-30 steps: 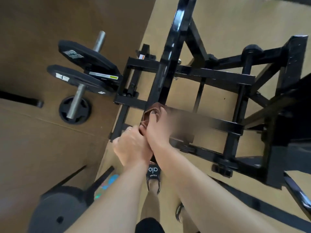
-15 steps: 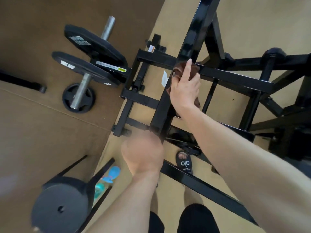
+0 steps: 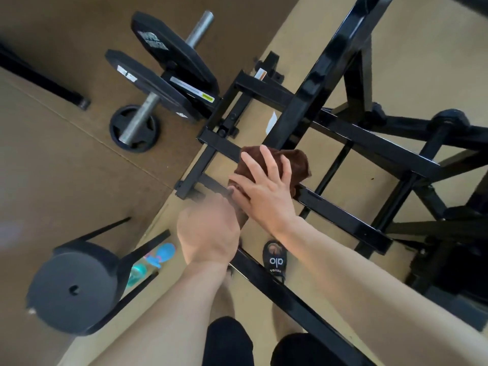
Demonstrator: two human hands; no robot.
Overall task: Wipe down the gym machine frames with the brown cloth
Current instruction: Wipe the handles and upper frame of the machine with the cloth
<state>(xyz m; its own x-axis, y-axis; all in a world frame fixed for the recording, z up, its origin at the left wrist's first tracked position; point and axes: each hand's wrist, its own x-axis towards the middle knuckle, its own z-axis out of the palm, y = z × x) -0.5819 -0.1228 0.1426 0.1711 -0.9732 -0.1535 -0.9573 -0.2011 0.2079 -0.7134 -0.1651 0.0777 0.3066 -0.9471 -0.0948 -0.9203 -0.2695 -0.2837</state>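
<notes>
The brown cloth lies bunched on the slanted black beam of the gym machine, where that beam crosses a lower crossbar. My right hand presses flat on the cloth with its fingers spread and straight. My left hand is blurred, just below and left of the right one. It covers the beam's lower end and looks curled round it. The beam under both hands is hidden.
Two black weight plates sit on a steel bar at the upper left, with a small plate on the floor below. A round black stool and a teal bottle are at the lower left. My sandalled foot stands beside a low frame bar.
My right hand slid the cloth up the slanted beam, then back down toward me. My left hand stayed at the beam's lower end.
</notes>
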